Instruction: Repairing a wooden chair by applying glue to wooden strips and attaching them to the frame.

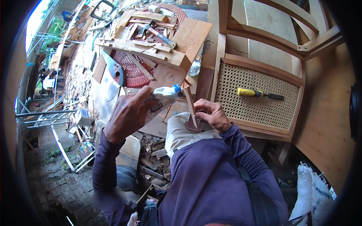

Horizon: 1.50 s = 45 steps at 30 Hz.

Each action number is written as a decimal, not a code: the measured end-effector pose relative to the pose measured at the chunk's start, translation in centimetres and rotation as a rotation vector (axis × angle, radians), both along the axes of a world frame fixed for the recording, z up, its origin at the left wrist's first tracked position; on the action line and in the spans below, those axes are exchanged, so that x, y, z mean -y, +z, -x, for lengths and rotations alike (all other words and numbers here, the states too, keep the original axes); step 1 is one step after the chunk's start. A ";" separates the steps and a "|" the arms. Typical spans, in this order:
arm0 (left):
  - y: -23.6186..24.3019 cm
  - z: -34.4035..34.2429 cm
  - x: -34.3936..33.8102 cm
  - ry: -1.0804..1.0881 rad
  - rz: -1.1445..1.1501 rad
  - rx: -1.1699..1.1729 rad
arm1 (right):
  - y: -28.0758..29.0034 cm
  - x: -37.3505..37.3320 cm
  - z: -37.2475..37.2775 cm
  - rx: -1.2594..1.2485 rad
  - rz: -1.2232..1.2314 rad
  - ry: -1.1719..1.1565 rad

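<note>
My left hand (128, 113) is wrapped round a clear plastic bottle with whitish contents (164, 95). The bottle lies tilted, its blue cap end pointing right and touching or close to the top of a thin wooden strip (189, 101). My right hand (213, 115) pinches that strip near its lower end, holding it roughly upright above my lap. Whether anything flows from the bottle is too small to tell. Right of my right hand, a chisel with a yellow and black handle (250, 92) rests on a woven cane panel (260, 109) set in a wooden frame.
A wooden chair-like frame (260, 35) rises behind the cane panel. Ahead, a hammer (161, 36) lies among wood offcuts (151, 52), with a handsaw (113, 69) left of them. Wood scraps litter the ground at left. A white sack (311, 192) stands at lower right.
</note>
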<state>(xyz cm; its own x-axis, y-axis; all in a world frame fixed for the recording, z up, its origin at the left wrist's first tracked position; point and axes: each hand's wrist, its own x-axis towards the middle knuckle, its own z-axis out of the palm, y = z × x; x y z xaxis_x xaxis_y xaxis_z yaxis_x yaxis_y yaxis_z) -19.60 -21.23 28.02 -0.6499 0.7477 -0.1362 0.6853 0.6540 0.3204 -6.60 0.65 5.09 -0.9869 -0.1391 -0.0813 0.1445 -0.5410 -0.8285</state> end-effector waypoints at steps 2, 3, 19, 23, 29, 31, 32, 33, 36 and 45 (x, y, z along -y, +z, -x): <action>-0.2 -0.1 0.1 -0.016 -0.010 0.005 | -0.3 -0.1 0.0 -0.025 -0.023 -0.008; -0.3 -0.3 0.2 -0.020 -0.019 0.007 | -0.4 -0.1 0.0 -0.051 -0.047 -0.004; -0.4 -2.1 -0.5 0.013 0.100 -0.060 | -0.3 0.3 -0.2 -0.110 -0.127 -0.069; -0.2 -2.3 -1.2 0.005 0.098 -0.112 | -0.4 0.5 0.2 -0.126 -0.123 -0.050; -0.1 -2.6 -1.6 0.056 0.199 -0.052 | 0.4 0.5 0.7 -0.124 -0.159 -0.063; -0.2 -2.8 -1.5 0.031 0.192 -0.050 | 0.5 0.5 0.8 -0.109 -0.168 -0.055; -0.2 -2.8 -1.5 0.038 0.190 -0.047 | 0.6 0.5 0.8 -0.095 -0.177 -0.056; -0.4 -2.8 -1.6 0.025 0.200 -0.046 | 0.4 0.5 0.9 -0.114 -0.185 -0.078; -1.1 -3.0 -1.5 0.003 0.203 -0.036 | 1.0 0.2 1.0 -0.115 -0.151 -0.075; -1.3 -3.7 -1.5 0.015 0.240 -0.025 | 2.0 -0.3 2.0 -0.168 -0.298 -0.093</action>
